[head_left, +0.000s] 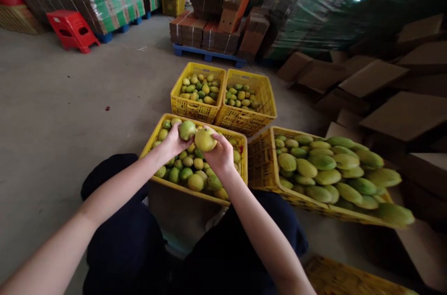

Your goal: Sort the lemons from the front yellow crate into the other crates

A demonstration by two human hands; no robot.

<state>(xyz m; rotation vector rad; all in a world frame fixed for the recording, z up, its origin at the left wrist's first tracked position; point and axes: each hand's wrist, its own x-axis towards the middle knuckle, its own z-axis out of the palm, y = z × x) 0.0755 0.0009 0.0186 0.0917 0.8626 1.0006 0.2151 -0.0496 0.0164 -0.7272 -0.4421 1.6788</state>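
Both hands are raised over a yellow plastic crate (144,151) of green and yellow fruit. My left hand (171,142) is closed around a roundish green fruit (187,130). A paler yellow fruit (206,139) sits in my right hand (222,155), with the fingers wrapped round its side. The two fruits are side by side, almost touching. Beneath them, many loose fruits (195,182) fill the crate, partly hidden by my hands. The exact kind of fruit is unclear.
Two yellow crates (195,111) with similar fruit stand just beyond. At right, a heaped crate (275,164) holds longer-looking green fruit. Cardboard boxes (373,76) lie farther right. A blue pallet (207,54) carries flattened cartons; a red stool (71,30) stands far left.
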